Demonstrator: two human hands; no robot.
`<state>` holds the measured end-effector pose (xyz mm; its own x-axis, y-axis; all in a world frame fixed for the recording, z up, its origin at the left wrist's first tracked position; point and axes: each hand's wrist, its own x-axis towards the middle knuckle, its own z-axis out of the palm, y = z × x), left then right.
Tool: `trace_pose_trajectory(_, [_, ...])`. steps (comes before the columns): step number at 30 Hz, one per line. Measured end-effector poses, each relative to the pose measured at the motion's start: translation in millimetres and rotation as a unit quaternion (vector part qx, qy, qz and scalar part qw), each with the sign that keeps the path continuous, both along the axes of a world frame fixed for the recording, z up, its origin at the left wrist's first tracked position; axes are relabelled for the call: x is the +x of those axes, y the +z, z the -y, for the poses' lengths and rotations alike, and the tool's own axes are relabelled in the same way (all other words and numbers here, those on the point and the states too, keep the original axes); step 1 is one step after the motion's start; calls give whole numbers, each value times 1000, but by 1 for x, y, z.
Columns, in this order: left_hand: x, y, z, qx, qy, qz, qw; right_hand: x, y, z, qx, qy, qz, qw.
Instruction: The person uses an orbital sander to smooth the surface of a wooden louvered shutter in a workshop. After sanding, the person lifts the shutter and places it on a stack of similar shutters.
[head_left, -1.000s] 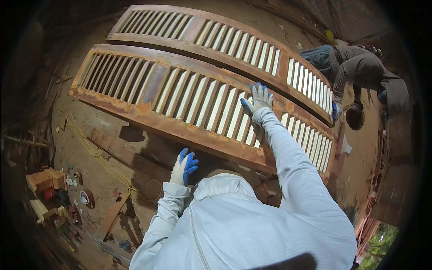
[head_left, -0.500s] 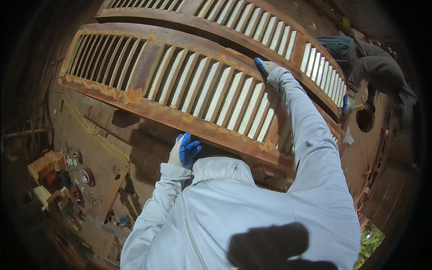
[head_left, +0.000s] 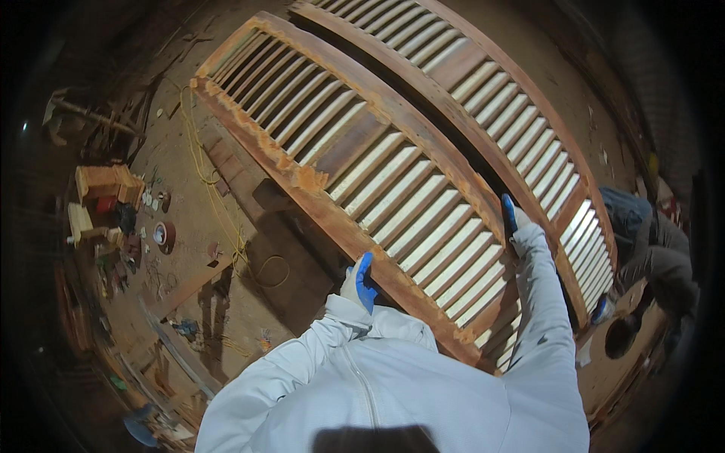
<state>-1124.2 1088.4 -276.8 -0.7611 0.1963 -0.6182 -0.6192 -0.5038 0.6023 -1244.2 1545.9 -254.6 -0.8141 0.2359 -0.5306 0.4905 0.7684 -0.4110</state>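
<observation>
A long wooden louvered shutter (head_left: 343,238), with pale slats and orange-brown filler smeared along its frame, lies slantwise before me. My left hand (head_left: 360,283), in a white glove with blue coating, is at its near rail, with the fingers closed against the edge. On the far rail, toward the right end, my right hand (head_left: 517,217) grips the frame in a matching glove; its fingertips are partly hidden. A second louvered shutter (head_left: 457,64) lies just beyond, separated by a dark narrow gap.
A co-worker (head_left: 661,260) bends over at the far right, a gloved hand near the second shutter's end. On the dirt floor at left lie yellow cord (head_left: 219,200), a roll of tape (head_left: 164,235), wood blocks (head_left: 108,183) and a board (head_left: 192,291).
The whole view has swung round, so the shutters slant more steeply. My left hand has come up to the near rail; my right hand remains at the far rail.
</observation>
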Motion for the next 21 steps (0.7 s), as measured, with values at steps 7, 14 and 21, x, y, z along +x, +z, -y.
trace_pose_trajectory(7, [-25,5,-7,-128,-62,168,976,-22,41,48,54,4,64,996])
trace_pose_trajectory(14, [-40,12,-10,-200,-113,217,949,-25,18,39,105,-12,101,989])
trace_pose_trajectory(21, [-43,23,-4,-246,-151,181,940,-15,21,46,123,13,56,991])
